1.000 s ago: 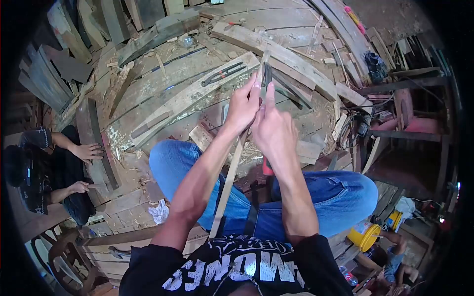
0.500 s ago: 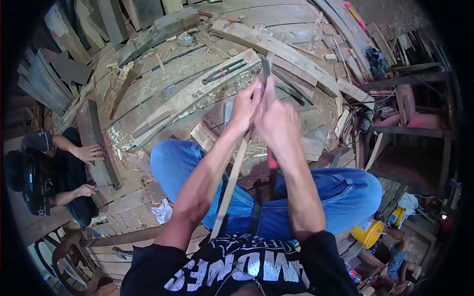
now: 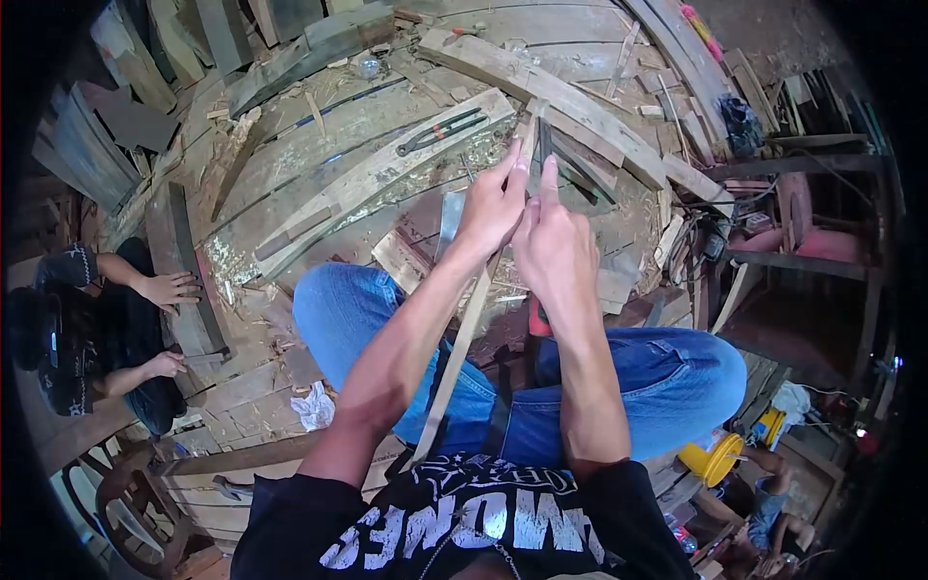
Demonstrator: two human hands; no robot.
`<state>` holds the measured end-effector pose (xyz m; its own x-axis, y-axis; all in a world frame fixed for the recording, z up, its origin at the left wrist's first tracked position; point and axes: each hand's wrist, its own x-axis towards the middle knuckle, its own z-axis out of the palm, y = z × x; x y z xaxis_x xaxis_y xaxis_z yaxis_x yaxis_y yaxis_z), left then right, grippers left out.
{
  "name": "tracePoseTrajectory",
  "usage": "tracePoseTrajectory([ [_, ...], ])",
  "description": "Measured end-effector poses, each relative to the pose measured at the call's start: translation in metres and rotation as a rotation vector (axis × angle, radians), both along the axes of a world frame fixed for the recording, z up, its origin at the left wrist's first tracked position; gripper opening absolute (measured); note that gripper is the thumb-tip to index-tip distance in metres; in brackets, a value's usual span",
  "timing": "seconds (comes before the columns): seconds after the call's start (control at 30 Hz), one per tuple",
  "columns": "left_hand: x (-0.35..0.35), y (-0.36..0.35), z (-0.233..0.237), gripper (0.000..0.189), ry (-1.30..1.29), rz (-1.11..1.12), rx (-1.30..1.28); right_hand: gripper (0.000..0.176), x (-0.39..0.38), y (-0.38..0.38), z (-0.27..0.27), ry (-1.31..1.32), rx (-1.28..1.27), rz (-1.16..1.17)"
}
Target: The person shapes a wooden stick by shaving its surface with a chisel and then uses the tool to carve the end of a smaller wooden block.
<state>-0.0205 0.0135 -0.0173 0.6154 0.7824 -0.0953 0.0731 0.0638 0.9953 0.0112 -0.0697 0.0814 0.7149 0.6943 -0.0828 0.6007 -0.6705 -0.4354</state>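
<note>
The fingers of the left hand (image 3: 495,208) are closed around a long, narrow wooden strip (image 3: 464,333), while those of the right hand (image 3: 559,246) grip a dark flat tool (image 3: 544,145), forefinger stretched along it, close beside the strip's upper end. A red handle (image 3: 538,317) shows below the right wrist; whether it belongs to that tool is unclear. The strip slants down between the knees towards the shirt and is in one piece; how much of it has been worked, and how much remains, cannot be judged from here. Ahead, pincers (image 3: 440,132) lie on a pale board (image 3: 372,181), near a thick timber (image 3: 541,75). Shavings and offcuts litter the plank floor (image 3: 290,164). To the left, another person's hand (image 3: 171,289) rests on a dark timber (image 3: 181,237); at lower right stands a yellow bucket (image 3: 717,460), with someone's bare arm (image 3: 773,469) nearby.
</note>
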Motion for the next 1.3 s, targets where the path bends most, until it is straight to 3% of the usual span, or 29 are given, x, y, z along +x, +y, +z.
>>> tracePoseTrajectory([
  [0.13,-0.003,0.007,0.002,0.042,0.061,-0.032,-0.073,0.052,-0.004,0.006,-0.003,-0.022,0.010,0.028],
  [0.2,-0.005,0.005,0.002,0.041,0.074,-0.011,0.044,0.052,-0.007,0.002,-0.005,-0.019,-0.005,0.033],
  [0.27,-0.010,0.003,0.009,0.041,0.143,-0.064,-0.097,0.053,-0.010,-0.006,-0.006,0.021,0.037,0.027],
  [0.37,-0.002,-0.001,-0.015,0.043,-0.115,0.016,0.149,0.053,0.006,0.007,-0.004,-0.005,0.029,0.017],
  [0.4,-0.005,-0.001,-0.011,0.043,-0.111,0.010,0.148,0.052,0.007,0.009,-0.002,-0.010,-0.006,0.022],
  [0.47,-0.007,0.005,-0.002,0.043,0.029,-0.031,-0.100,0.052,-0.001,0.004,-0.001,-0.046,-0.052,0.051],
  [0.5,-0.006,0.002,-0.003,0.043,-0.031,0.013,-0.010,0.052,-0.003,0.001,-0.001,-0.017,-0.050,0.044],
  [0.63,-0.007,0.008,-0.002,0.041,-0.006,-0.025,-0.057,0.052,-0.002,0.003,0.004,0.053,-0.044,0.041],
  [1.2,-0.002,0.000,-0.005,0.044,-0.005,0.027,0.085,0.052,0.003,0.001,0.001,0.007,-0.020,0.026],
  [1.3,-0.006,0.001,0.003,0.044,0.053,-0.006,-0.024,0.053,-0.002,-0.002,-0.003,-0.014,-0.028,0.049],
])
